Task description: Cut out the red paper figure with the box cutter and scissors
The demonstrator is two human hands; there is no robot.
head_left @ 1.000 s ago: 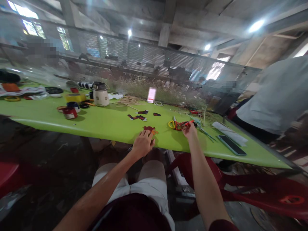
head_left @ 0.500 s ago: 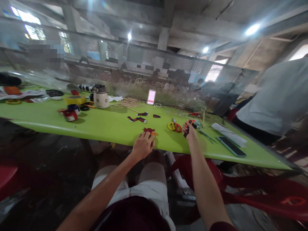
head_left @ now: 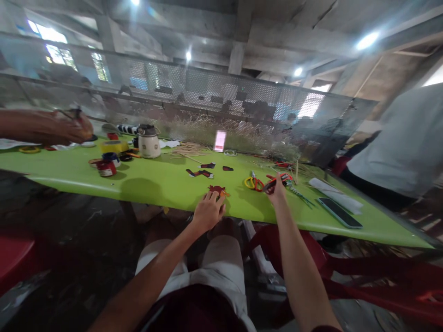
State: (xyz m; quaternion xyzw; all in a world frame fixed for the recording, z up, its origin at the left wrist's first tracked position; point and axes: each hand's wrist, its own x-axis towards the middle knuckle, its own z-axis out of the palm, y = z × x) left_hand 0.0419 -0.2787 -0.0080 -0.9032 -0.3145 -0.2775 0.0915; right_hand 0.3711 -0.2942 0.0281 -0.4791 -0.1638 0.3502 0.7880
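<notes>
My left hand (head_left: 209,211) lies palm down at the near edge of the green table, its fingers stretched over a small maroon-and-orange cut-out figure (head_left: 216,188) and hiding part of it. Raised a little above the tabletop, my right hand (head_left: 278,192) is closed around a long dark piece with red parts (head_left: 275,183); its exact kind is unclear. Just left of that hand lie scissors (head_left: 254,183) with yellow and red handles. Beyond my left hand are several black-and-red cut-out pieces (head_left: 200,174), including a small dark one (head_left: 227,168) set apart.
A jug (head_left: 148,143), paint pots (head_left: 106,168) and yellow tape (head_left: 114,146) stand to the left. Thin sticks (head_left: 188,150) lie behind. A phone (head_left: 339,213) and rolled paper (head_left: 335,194) are at right. Another person's hand (head_left: 65,127) reaches in from the left; a person (head_left: 401,147) stands at right.
My right hand has turned the dark piece from a steep to a flatter slant. Another person's hand has come in at the left. My left hand stays on the figure.
</notes>
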